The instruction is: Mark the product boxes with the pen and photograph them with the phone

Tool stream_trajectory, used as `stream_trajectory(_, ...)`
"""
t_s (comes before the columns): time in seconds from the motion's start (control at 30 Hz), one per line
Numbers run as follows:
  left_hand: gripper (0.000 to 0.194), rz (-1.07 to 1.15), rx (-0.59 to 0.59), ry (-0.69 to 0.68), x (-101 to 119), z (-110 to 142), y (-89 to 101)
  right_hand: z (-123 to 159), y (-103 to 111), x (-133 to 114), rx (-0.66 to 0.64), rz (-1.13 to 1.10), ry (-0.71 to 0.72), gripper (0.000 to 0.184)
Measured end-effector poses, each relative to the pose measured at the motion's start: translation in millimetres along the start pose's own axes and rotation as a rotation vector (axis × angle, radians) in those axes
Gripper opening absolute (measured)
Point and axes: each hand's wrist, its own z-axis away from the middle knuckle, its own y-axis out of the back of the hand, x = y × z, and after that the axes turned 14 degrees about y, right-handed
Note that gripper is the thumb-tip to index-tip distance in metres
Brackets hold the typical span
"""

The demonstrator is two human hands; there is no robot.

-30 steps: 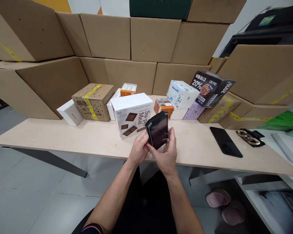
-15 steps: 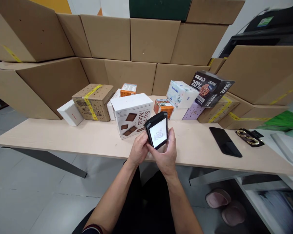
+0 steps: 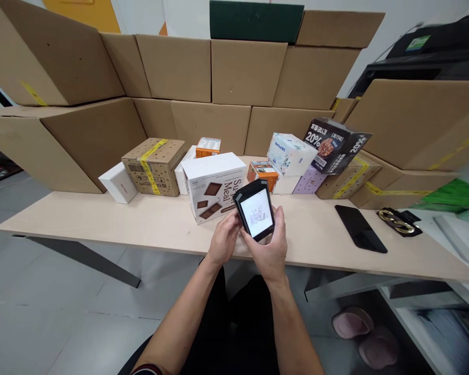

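A black handheld device (image 3: 255, 209) with a lit white screen is held over the front edge of the light wooden table (image 3: 140, 224). My left hand (image 3: 222, 244) grips its lower left side. My right hand (image 3: 271, 248) wraps around its lower right side, thumb near the screen. Just behind the device stands a white box (image 3: 213, 183) printed with brown squares.
Several small boxes line the table's back, among them a taped brown box (image 3: 152, 166), a white box (image 3: 118, 182), a tissue pack (image 3: 291, 153) and a black "20%" box (image 3: 336, 145). A black phone (image 3: 360, 235) and gold-ringed item (image 3: 399, 221) lie right. Large cartons stack behind.
The device's screen went from dark to lit white, and it has tilted so the screen faces me more. My hands stay in about the same place.
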Motion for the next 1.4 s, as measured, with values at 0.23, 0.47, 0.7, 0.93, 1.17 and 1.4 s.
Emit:
stream_trajectory(0.23,0.045,-0.162,-0.016,-0.028,1,2,4.1,-14,52,26,-0.138,0.256,-0.126,0.101)
stream_trajectory(0.47,0.031,-0.446,0.244,-0.519,-5,13,15.9,-28,107,61,-0.478,0.537,-0.209,0.094)
stream_trajectory(0.7,0.07,-0.859,0.812,-0.796,57,13,59.4,-30,123,69,-0.602,0.57,-0.261,0.089)
stream_trajectory(0.93,0.09,-0.767,0.449,-0.236,87,-5,69.9,-31,73,25,-0.484,0.212,-0.104,0.07)
stream_trajectory(1.17,0.063,-0.675,0.341,-0.269,87,9,68.1,-46,37,-10,-0.41,-0.1,-0.114,0.058)
stream_trajectory(1.4,0.073,-0.807,0.105,-0.225,73,17,36.9,-80,78,-29,-0.436,-0.088,-0.051,0.083)
